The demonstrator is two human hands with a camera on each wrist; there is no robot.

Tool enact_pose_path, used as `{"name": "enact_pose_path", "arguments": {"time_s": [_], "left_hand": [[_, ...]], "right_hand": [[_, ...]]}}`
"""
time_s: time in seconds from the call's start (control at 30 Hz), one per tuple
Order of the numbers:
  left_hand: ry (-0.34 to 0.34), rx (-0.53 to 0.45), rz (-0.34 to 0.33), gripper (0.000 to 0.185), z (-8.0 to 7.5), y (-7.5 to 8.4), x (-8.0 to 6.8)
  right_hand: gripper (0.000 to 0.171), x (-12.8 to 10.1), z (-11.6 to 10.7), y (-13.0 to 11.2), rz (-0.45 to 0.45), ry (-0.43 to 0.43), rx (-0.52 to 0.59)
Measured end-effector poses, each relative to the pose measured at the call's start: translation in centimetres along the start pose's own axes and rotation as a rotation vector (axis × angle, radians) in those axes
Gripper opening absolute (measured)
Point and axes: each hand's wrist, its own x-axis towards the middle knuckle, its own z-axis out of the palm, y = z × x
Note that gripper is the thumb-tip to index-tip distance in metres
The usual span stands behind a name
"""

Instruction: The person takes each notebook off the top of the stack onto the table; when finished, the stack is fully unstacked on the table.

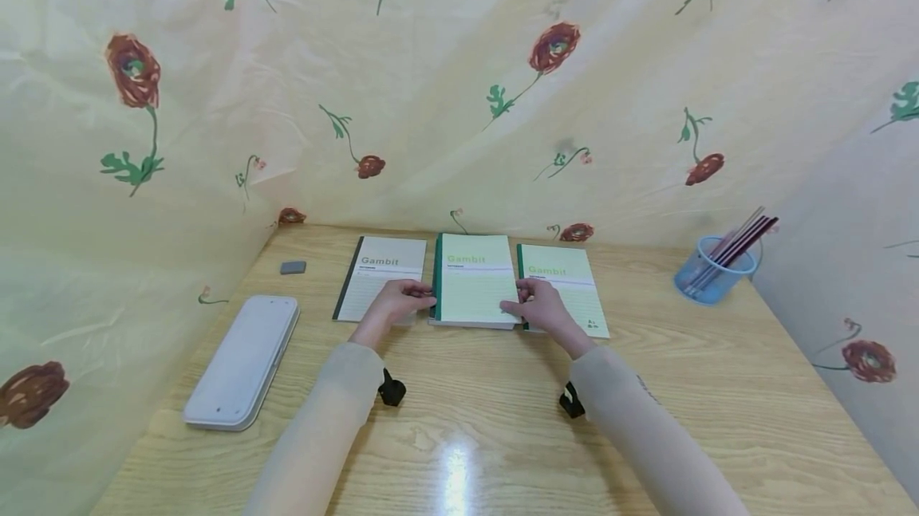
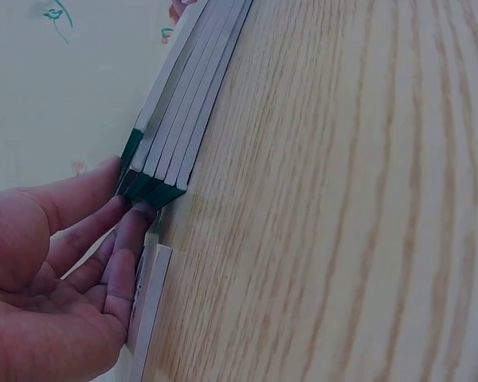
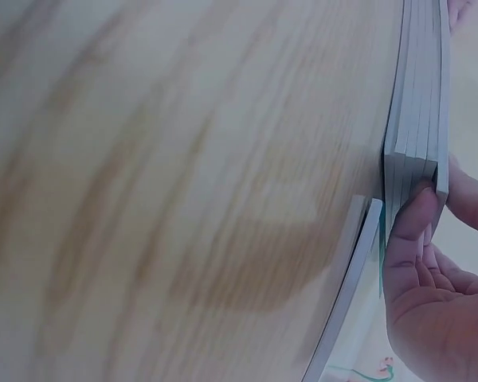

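A stack of several notebooks (image 1: pixel 474 277) lies at the back middle of the table, a pale green one with a green spine on top. My left hand (image 1: pixel 404 302) holds that top notebook (image 2: pixel 131 147) by its spine edge, thumb over it and fingers at the spines below. On the opposite edge my right hand (image 1: pixel 540 305) pinches the same notebook (image 3: pixel 444 103), thumb on the cover and fingertips against the stack's side. A narrow gap shows between the top notebook and those under it near both hands.
A grey-spined notebook (image 1: pixel 384 269) lies left of the stack, a green-spined notebook (image 1: pixel 574 285) right of it. Further left are a grey eraser (image 1: pixel 293 267) and a white pencil case (image 1: pixel 242 360). A blue mesh pen cup (image 1: pixel 707 281) with pencils stands at the right. Patterned cloth (image 1: pixel 431 85) hangs behind.
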Motion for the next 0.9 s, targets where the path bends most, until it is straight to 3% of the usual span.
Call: {"name": "enact_pose_path", "arguments": {"time_s": [0.23,0.53,0.9], "left_hand": [[0.004,0.004,0.010,0.033,0.0,0.1,-0.1],[0.012,0.010,0.013,0.033,0.0,0.0,-0.2],[0.007,0.011,0.038,0.034,0.0,0.2,-0.3]], "right_hand": [[0.054,-0.5,-0.7,0.1,-0.005,0.013,-0.017],[0.057,-1.0,-2.2,1.5,0.017,0.020,0.127],[0.066,-2.4,-7.3,5.1,0.035,0.010,0.278]]}}
